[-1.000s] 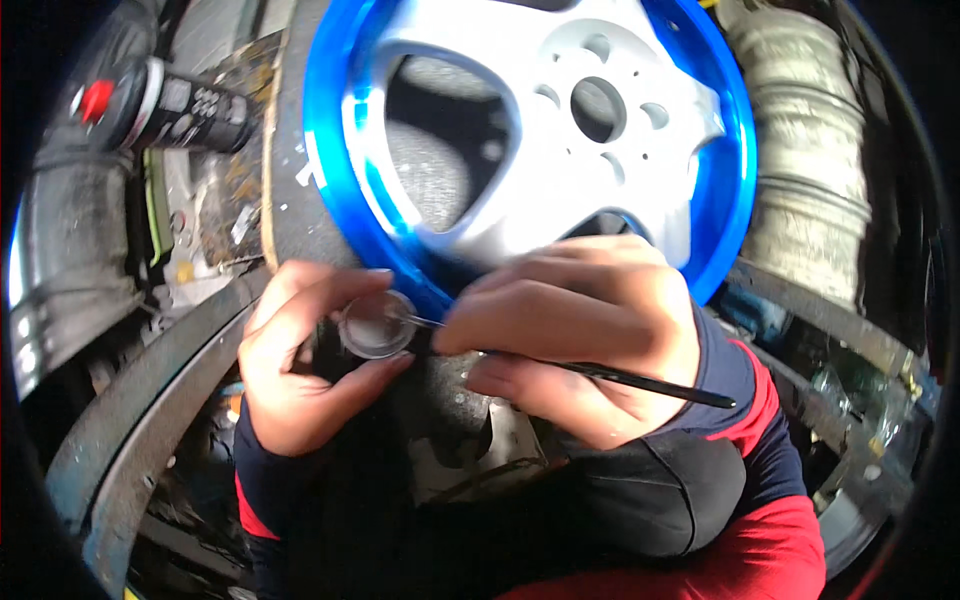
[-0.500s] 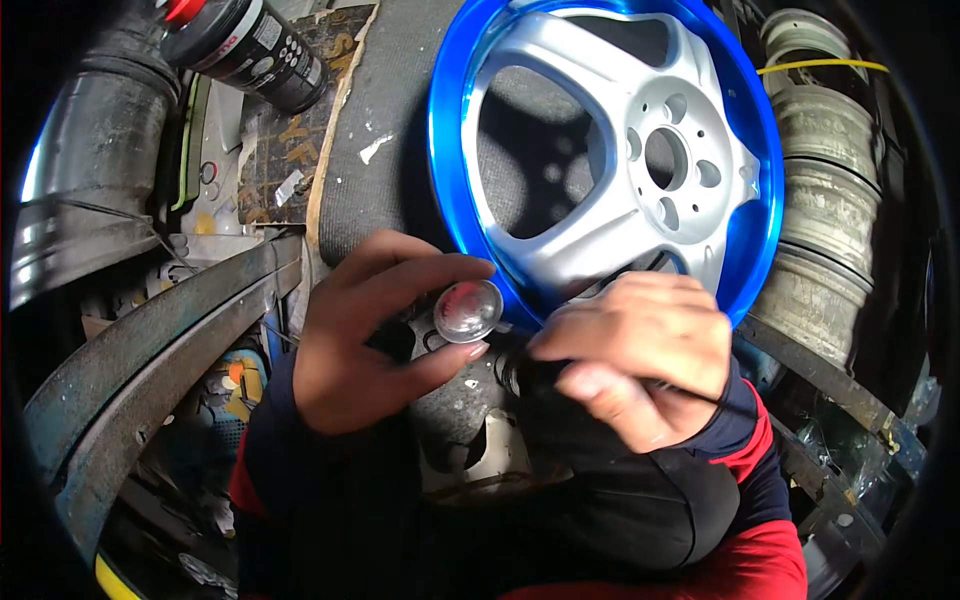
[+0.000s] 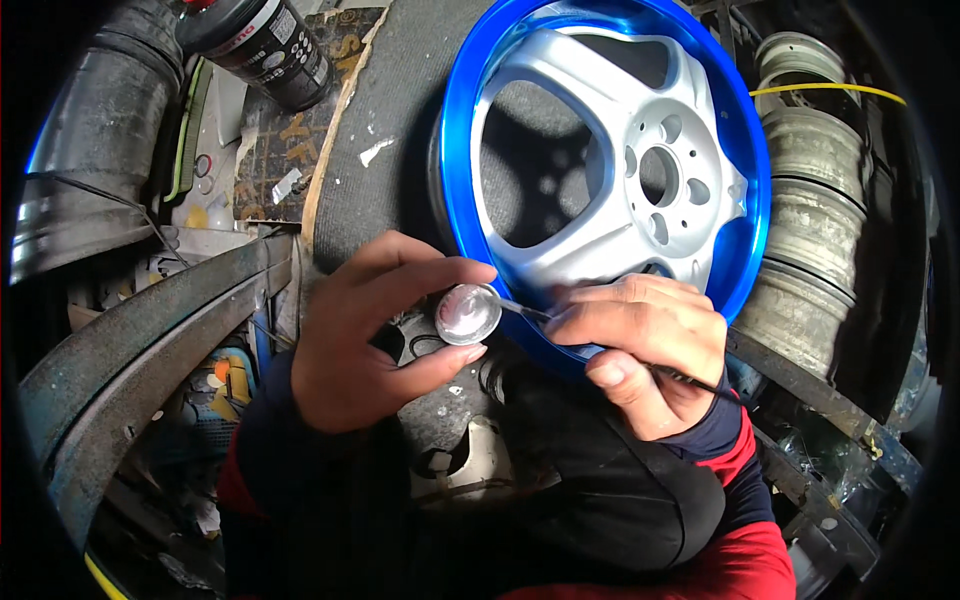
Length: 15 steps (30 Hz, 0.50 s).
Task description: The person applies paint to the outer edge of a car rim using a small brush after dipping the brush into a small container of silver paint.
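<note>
Cup [image 3: 468, 315] sits in left hand [image 3: 362, 335], brush [image 3: 525, 311] in right hand [image 3: 655, 345]

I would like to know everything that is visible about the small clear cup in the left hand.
The small clear cup is round and looks like thin plastic, with a shiny rim and a pale, whitish look inside; its contents are unclear. The left hand pinches it between thumb and index finger, beside the blue wheel edge. A thin brush reaches its right side; contact is uncertain.
</note>
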Motion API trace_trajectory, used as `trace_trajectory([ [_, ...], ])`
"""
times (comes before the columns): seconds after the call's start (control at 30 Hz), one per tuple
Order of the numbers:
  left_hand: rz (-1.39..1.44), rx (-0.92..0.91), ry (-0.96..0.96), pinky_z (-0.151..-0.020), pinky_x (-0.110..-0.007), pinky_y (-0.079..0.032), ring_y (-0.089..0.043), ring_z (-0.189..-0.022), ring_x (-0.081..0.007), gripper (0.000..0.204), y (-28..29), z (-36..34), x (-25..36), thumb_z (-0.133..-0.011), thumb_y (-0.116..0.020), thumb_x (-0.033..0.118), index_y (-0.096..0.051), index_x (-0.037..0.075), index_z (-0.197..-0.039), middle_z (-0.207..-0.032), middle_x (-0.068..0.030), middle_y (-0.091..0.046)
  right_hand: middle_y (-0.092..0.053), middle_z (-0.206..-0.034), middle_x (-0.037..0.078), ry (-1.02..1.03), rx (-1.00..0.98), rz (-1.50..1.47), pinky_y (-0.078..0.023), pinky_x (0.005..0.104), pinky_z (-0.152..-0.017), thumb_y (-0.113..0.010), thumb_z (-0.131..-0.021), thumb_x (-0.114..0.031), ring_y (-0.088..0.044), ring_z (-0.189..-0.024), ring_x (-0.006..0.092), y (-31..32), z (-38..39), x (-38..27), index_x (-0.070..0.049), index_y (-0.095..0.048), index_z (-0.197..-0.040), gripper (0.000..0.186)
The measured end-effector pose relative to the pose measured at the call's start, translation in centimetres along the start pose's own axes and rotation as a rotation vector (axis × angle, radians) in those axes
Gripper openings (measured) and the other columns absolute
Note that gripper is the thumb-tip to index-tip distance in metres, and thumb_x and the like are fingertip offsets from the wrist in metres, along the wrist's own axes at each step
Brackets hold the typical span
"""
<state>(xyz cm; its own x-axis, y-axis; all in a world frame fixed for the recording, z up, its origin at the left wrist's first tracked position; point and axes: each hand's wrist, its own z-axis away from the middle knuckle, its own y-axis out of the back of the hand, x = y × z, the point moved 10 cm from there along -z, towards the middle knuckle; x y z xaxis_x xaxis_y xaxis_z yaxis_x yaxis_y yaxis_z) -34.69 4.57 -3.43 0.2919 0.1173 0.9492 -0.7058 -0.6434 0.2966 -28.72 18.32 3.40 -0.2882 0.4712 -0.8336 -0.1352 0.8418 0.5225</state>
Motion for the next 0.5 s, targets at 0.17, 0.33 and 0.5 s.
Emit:
trace_trajectory([
  [0.17, 0.041, 0.035, 0.018, -0.082, -0.033, -0.053, -0.067, -0.092, -0.0229, 0.051, 1.4, 1.0, -0.6, -0.072, -0.082, 0.001, -0.071, 0.008, -0.121, -0.104, -0.0082, -0.065, -0.074, -0.09, 0.014, -0.007, -0.036, -0.03, -0.057, 0.0366, -0.068, -0.075, -0.089, -0.015, -0.073, -0.076, 0.0288, -1.5, -0.5, -0.5, 0.002, -0.072, -0.098, 0.02],
  [0.33, 0.048, 0.028, 0.08, -0.082, -0.031, -0.052, -0.066, -0.092, -0.0206, 0.051, 1.3, 1.2, -0.8, -0.072, -0.082, 0.0, -0.071, 0.007, -0.121, -0.104, -0.0075, -0.064, -0.073, -0.09, 0.016, -0.032, -0.022, -0.057, -0.057, 0.0362, -0.068, -0.074, -0.088, -0.011, -0.073, -0.075, 0.0299, -1.8, -0.3, -0.4, 0.003, -0.072, -0.099, 0.018],
  [0.5, -0.176, -0.198, 0.121, -0.087, -0.037, -0.052, -0.066, -0.099, -0.0257, 0.057, -6.2, -2.7, -1.2, -0.073, -0.087, 0.023, -0.069, 0.002, -0.123, -0.105, -0.0101, -0.065, -0.071, -0.085, 0.013, 0.029, 0.26, 0.142, -0.056, 0.037, -0.063, -0.071, -0.089, -0.015, -0.07, -0.073, 0.0276, 4.6, 6.4, 2.2, -0.003, -0.071, -0.088, 0.011],
])
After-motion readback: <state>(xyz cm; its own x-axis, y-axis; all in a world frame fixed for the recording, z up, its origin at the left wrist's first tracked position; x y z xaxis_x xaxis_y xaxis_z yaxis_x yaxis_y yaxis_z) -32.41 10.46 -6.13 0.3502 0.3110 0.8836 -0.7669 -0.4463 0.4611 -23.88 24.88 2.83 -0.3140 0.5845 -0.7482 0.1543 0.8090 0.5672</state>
